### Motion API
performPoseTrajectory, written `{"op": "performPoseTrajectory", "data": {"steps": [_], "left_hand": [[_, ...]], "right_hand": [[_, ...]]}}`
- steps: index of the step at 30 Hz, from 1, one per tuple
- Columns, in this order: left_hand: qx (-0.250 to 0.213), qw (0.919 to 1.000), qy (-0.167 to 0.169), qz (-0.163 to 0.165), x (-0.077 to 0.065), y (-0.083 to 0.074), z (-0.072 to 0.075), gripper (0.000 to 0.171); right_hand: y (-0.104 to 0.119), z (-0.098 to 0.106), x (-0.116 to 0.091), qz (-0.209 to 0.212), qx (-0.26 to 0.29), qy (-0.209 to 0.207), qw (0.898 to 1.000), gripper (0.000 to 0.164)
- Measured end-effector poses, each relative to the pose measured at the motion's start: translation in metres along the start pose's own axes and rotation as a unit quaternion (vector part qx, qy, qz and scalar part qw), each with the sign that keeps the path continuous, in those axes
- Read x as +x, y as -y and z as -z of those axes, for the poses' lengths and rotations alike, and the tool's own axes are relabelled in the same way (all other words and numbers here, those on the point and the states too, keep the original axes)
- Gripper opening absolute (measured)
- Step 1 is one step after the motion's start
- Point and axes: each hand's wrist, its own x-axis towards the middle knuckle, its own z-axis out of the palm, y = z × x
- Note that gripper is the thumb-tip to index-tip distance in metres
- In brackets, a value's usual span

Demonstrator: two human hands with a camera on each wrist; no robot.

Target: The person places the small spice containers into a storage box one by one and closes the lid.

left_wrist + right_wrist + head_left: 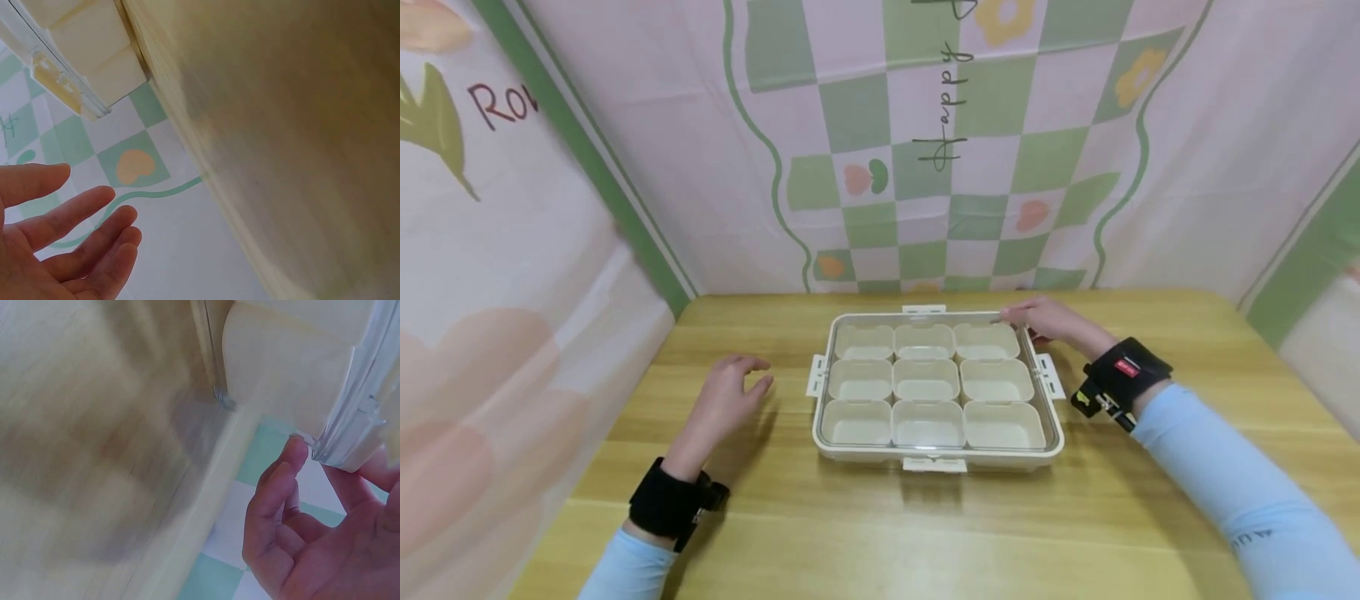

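A shallow food storage box with a clear lid (925,458) sits on the table, holding several cream cups (927,379) in rows. Cream latches (934,465) stick out from the middle of each side. My right hand (1045,320) grips the box's far right corner; in the right wrist view its fingers (269,500) are bent at the rim and the thumb is partly cut off. To the left of the box, my left hand (726,396) hovers apart from it, fingers loosely bent and holding nothing. The left wrist view shows those fingers (94,219) spread a little, with the box's side beyond.
The wooden table (850,533) runs out to both sides and in front of the box. A printed cloth (925,167) with green checks hangs behind the table's far edge, and another cloth (512,333) closes off the left side.
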Motion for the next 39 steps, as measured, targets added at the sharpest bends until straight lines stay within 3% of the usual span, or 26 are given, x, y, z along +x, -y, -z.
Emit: {"op": "performPoseTrajectory", "data": {"steps": [5, 9, 16, 21, 24, 29, 39], "left_hand": [[0.001, 1.0000, -0.003, -0.003, 0.004, -0.001, 0.003, 0.029], [0.001, 1.0000, -0.002, -0.002, 0.008, -0.004, 0.004, 0.030], [-0.001, 0.9997, -0.011, -0.020, 0.018, -0.016, -0.001, 0.029], [0.007, 0.9993, -0.017, -0.033, 0.024, -0.025, -0.009, 0.029], [0.008, 0.9989, -0.024, -0.040, 0.027, -0.032, -0.013, 0.030], [-0.004, 0.9975, -0.039, -0.058, 0.029, -0.041, -0.019, 0.031], [-0.002, 0.9966, -0.047, -0.067, 0.032, -0.050, -0.027, 0.025]], "right_hand": [[0.006, 0.003, 0.000, -0.039, 0.024, 0.013, 0.999, 0.054], [0.005, 0.003, 0.000, -0.047, 0.015, 0.016, 0.999, 0.056], [-0.005, 0.003, -0.002, -0.013, -0.009, 0.006, 1.000, 0.061], [-0.005, 0.004, -0.013, 0.025, -0.027, -0.053, 0.998, 0.056], [0.000, 0.003, -0.030, 0.052, -0.093, -0.123, 0.987, 0.050], [0.008, -0.010, -0.062, 0.085, -0.163, -0.218, 0.958, 0.036], [0.000, -0.034, -0.098, 0.132, -0.202, -0.277, 0.930, 0.021]]}}
